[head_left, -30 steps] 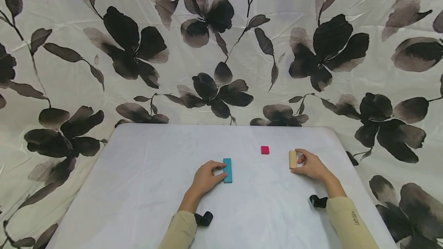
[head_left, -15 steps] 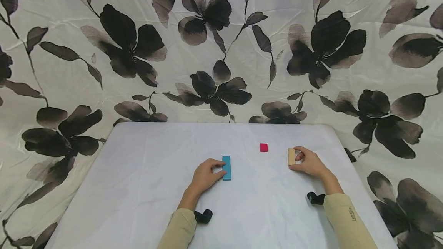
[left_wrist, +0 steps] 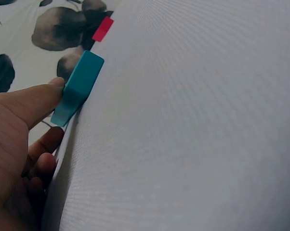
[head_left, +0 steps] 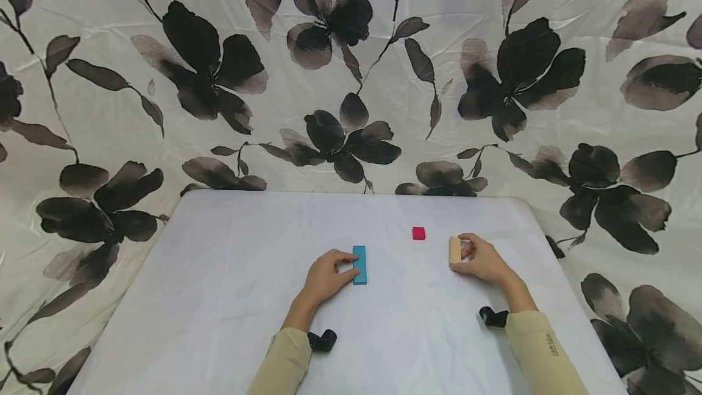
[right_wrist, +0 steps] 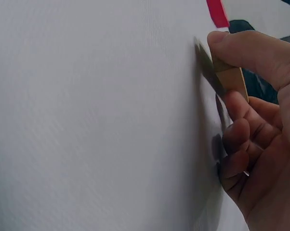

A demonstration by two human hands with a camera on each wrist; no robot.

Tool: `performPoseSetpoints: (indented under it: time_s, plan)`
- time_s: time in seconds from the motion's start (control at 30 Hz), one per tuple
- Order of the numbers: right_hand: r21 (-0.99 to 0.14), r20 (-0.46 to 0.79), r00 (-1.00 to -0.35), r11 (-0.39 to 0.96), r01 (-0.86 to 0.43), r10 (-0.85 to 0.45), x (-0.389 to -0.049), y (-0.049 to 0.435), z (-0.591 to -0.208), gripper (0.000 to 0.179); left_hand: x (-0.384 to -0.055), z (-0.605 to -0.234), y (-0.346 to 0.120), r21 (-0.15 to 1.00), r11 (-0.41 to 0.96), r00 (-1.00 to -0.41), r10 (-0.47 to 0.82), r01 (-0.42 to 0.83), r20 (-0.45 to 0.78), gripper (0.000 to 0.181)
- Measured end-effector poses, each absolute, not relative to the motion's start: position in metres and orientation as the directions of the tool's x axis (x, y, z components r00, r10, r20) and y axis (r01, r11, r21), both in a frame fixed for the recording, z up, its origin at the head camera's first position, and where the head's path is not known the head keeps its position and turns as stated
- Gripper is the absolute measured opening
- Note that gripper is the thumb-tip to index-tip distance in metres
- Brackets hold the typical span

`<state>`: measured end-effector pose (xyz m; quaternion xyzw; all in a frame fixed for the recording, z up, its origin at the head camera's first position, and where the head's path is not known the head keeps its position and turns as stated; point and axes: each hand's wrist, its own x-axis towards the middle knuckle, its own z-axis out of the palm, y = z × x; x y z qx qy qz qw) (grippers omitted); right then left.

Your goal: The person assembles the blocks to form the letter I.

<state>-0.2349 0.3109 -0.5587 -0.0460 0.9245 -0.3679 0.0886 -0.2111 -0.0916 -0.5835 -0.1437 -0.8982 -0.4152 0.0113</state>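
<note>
A long blue block lies on the white table, with my left hand at its left side. The thumb and index finger of that hand are bent onto the block; in the left wrist view the thumb presses against the blue block. My right hand pinches a light wooden block between thumb and fingers. In the right wrist view the wooden block is partly hidden by the thumb, and a shadow falls beside it. A small red block sits between the two hands, farther back, touched by neither.
The white-covered table has its back edge just beyond the red block. Behind it hangs a cloth with dark flowers. A black wrist camera is on the left wrist, and another black camera on the right.
My right hand has moved a little to the left with the wooden block. The left hand and the blue block stay in place, and so does the red block. The head view shifts slightly.
</note>
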Motion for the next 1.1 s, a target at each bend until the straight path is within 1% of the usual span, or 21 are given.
performPoseSetpoints:
  time_s: [0.23,0.47,0.83,1.1]
  plan:
    - [-0.714,-0.12,-0.978,0.699,-0.036,-0.173,-0.231,0.302,-0.558,0.083,-0.212,-0.585,-0.091,0.743,0.617,-0.96,0.246,0.261,0.133,0.029]
    - [-0.724,-0.097,-0.977,0.687,-0.06,-0.188,-0.224,0.291,-0.552,0.078,-0.212,-0.588,-0.091,0.74,0.625,-0.963,0.239,0.249,0.122,0.028]
    - [-0.735,-0.035,-0.97,0.664,-0.137,-0.239,-0.215,0.274,-0.542,0.077,-0.213,-0.586,-0.091,0.744,0.624,-0.965,0.236,0.241,0.114,0.029]
    - [-0.729,-0.057,-0.971,0.675,-0.117,-0.23,-0.209,0.263,-0.535,0.077,-0.214,-0.588,-0.09,0.739,0.628,-0.965,0.234,0.245,0.12,0.029]
